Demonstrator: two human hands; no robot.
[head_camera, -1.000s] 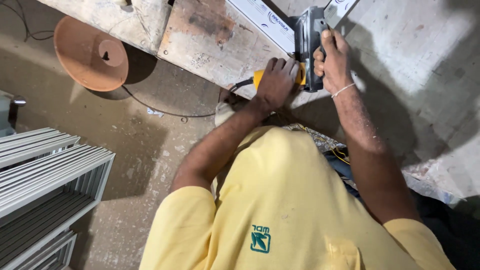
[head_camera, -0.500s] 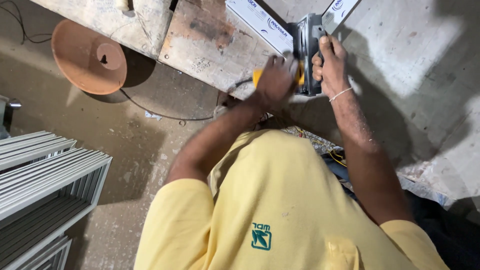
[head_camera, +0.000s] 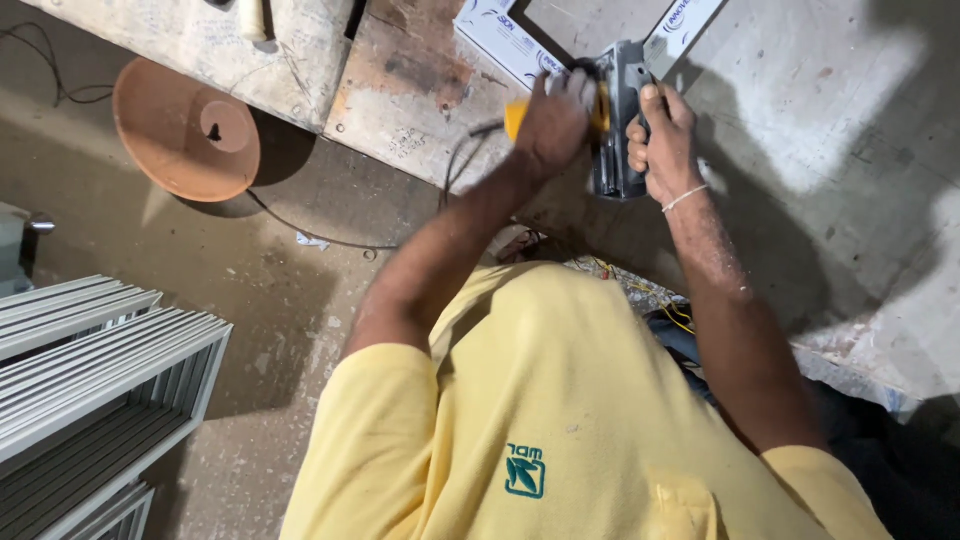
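My left hand (head_camera: 553, 120) is closed around a yellow-handled tool (head_camera: 516, 117), its tip pointing into a grey metal corner clamp (head_camera: 612, 120) on the worn workbench (head_camera: 420, 100). My right hand (head_camera: 662, 140), with a thin band at the wrist, grips the right side of that clamp and holds it down. Two white frame profiles (head_camera: 497, 40) (head_camera: 683, 24) meet at a corner under the clamp. A dark cable (head_camera: 455, 165) runs down from the yellow tool. My yellow shirt (head_camera: 560, 410) fills the lower middle.
A round terracotta dish (head_camera: 180, 135) lies on the concrete floor at the left, with a thin black cable (head_camera: 300, 235) curving past it. White slatted frames (head_camera: 95, 380) are stacked at the lower left. Coloured wires (head_camera: 660, 300) lie beside my right side.
My left hand has slid further up over the yellow handle toward the clamp, covering more of it. The right hand stays on the clamp.
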